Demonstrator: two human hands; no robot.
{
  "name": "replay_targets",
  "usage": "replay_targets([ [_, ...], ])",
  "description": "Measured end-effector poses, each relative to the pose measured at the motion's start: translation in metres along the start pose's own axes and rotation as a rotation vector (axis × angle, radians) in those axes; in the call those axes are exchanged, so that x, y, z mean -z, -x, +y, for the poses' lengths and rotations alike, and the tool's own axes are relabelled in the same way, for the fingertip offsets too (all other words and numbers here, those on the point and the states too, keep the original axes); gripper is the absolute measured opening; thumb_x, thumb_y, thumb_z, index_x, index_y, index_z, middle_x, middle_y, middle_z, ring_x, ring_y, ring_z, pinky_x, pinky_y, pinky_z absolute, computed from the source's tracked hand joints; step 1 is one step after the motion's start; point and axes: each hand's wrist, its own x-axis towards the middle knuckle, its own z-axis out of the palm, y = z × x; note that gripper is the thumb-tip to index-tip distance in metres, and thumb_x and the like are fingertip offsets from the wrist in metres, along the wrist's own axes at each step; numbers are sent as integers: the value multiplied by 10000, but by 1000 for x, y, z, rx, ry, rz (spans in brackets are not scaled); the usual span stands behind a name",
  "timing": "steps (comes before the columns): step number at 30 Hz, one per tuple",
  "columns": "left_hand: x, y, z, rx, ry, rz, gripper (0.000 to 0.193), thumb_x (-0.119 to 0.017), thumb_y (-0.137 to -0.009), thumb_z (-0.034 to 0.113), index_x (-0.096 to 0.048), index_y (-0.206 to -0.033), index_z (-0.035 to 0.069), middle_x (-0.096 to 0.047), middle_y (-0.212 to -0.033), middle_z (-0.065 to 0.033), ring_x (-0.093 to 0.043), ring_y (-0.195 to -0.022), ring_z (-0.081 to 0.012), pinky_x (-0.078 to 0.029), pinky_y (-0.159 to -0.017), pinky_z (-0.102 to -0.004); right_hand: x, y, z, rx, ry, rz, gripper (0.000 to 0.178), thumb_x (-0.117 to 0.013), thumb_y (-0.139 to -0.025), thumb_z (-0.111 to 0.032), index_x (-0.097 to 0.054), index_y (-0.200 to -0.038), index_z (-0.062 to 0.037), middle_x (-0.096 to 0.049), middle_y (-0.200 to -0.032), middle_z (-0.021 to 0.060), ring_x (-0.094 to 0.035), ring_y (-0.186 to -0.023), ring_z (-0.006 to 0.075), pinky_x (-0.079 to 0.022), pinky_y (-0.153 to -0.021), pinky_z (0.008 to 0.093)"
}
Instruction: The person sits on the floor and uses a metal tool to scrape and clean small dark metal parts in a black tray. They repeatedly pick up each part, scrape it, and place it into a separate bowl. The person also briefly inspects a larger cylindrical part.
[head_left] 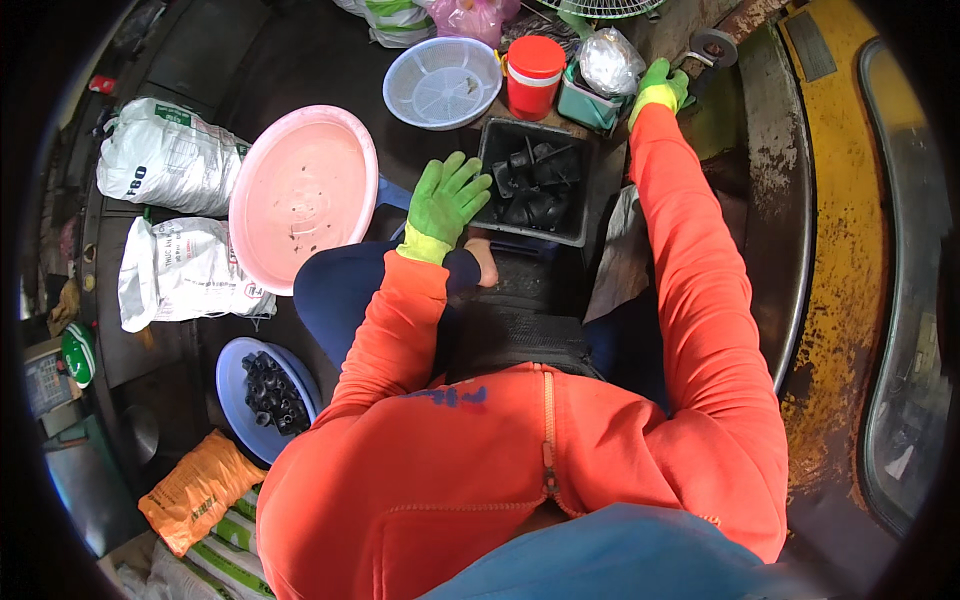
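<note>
Black parts (545, 172) lie in the bin (583, 165) before you, likely for easy reach; your left hand (447, 195) has its grip open beside it; your right hand's (660, 88) grip, near the green basket (585, 108), I cannot tell.

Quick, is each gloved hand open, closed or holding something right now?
Left hand: open, holding nothing visible, by the black tray.
Right hand: beside the green container; its grip cannot be told.
</note>
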Motion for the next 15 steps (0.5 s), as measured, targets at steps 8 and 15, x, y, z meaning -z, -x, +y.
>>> replay_targets([
  [8, 4, -12, -2, -107, -286, -148, 459, -335, -989, 245, -339, -1388, 19, -464, -1347, -159, -520, -1162, -280, -424, -982, -369, 13, 85, -13, 162, -193, -296, 209, -562, -878, -305, -554, -906, -98, -500, -676, -9, -415, -461, 106, -351, -426, 251],
  [15, -39, 19, -5, -105, -943, -338, 327, -465, -928, 114, -513, -1213, -39, -562, -1224, -143, -553, -1114, -236, -438, -942, -309, 105, 225, -49, -682, -73, -1410, 250, -539, -920, -316, -578, -963, -74, -475, -619, -39, -358, -448, 51, -252, -400, 189],
])
